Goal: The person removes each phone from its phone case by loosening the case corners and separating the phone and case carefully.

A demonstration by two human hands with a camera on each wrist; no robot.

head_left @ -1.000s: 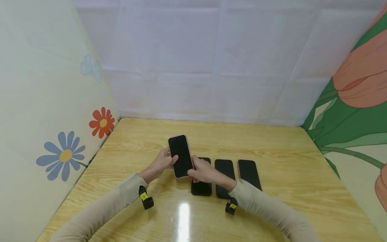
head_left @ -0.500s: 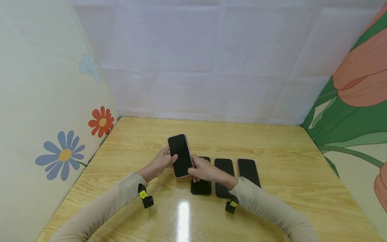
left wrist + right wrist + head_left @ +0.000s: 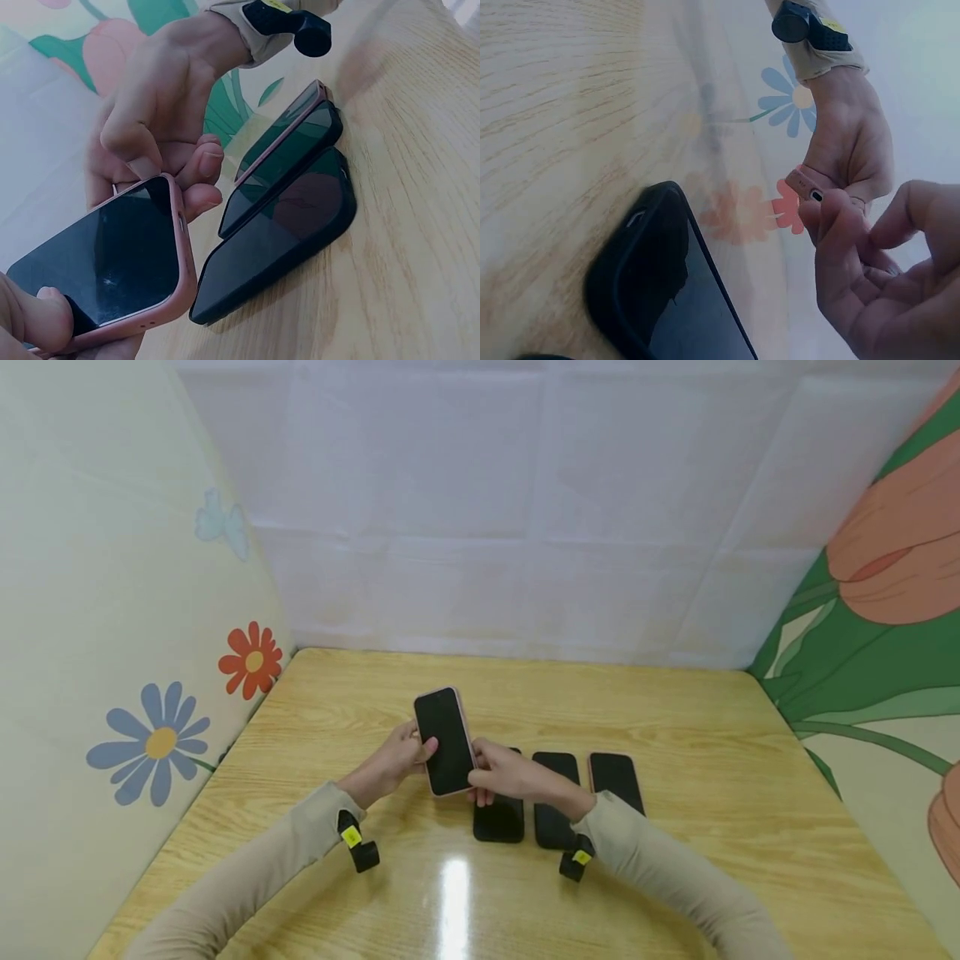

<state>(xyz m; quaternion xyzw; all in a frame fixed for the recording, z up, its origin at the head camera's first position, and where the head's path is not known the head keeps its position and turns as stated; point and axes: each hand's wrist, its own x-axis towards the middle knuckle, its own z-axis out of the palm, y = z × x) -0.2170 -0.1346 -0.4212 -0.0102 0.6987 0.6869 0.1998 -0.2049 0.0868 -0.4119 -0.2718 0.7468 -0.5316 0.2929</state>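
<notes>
A smartphone in a pink case [image 3: 447, 743], its dark screen up, is held tilted above the table. My left hand [image 3: 386, 767] grips its left side, with the thumb [image 3: 51, 319] across the screen. At the lower right corner my right hand [image 3: 521, 777] pinches the phone's edge, other fingers curled below. In the right wrist view, the right hand [image 3: 919, 277] hides most of the phone, leaving its end with the charging port [image 3: 815, 193] visible. A black-cased phone [image 3: 498, 823] lies just beneath the right hand.
Right of it lie another black-cased phone [image 3: 553, 827] and a pink-cased phone [image 3: 615, 777], in a row and partly covered by the right arm. The wooden table [image 3: 360, 689] meets a white sheet [image 3: 465, 527] behind and floral panels at both sides.
The held phone and both hands have shifted very slightly up and left. The right hand's fingers show a little more below the phone's corner. The phones on the table stay put.
</notes>
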